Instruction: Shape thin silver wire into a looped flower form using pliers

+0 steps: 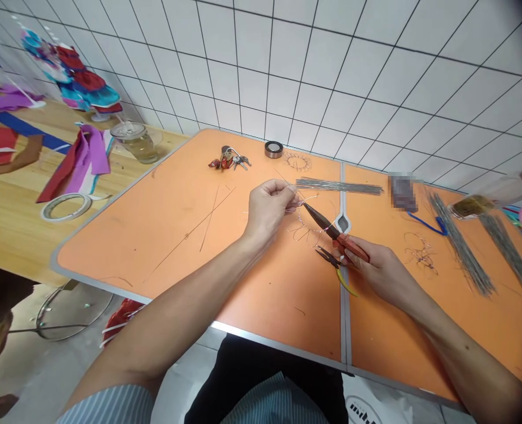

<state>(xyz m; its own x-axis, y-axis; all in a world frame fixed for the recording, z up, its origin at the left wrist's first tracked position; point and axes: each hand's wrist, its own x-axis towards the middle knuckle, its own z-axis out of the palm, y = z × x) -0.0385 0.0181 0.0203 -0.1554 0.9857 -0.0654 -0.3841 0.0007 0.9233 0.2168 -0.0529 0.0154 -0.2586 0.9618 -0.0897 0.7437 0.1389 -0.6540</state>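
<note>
In my left hand (269,206) a thin wire is pinched between thumb and fingers. The wire belongs to a looped wire ring (305,231) that hangs between my hands, with small petal-like loops along its lower edge. My right hand (371,265) is wrapped round the red handles of long-nose pliers (320,219). Their dark jaws point at the wire close to my left fingertips; whether they grip it is too fine to tell. Just below the pliers, a second pair of pliers (330,257) with a yellow handle lies on the orange table (261,330).
Bundles of straight wire (338,186) lie behind my hands and at right (461,244). Keys (229,160), a tape roll (273,149) and another wire ring (298,161) sit near the tiled wall. Loose wires (185,235) lie at left; a glass jar (137,141) stands beyond the edge.
</note>
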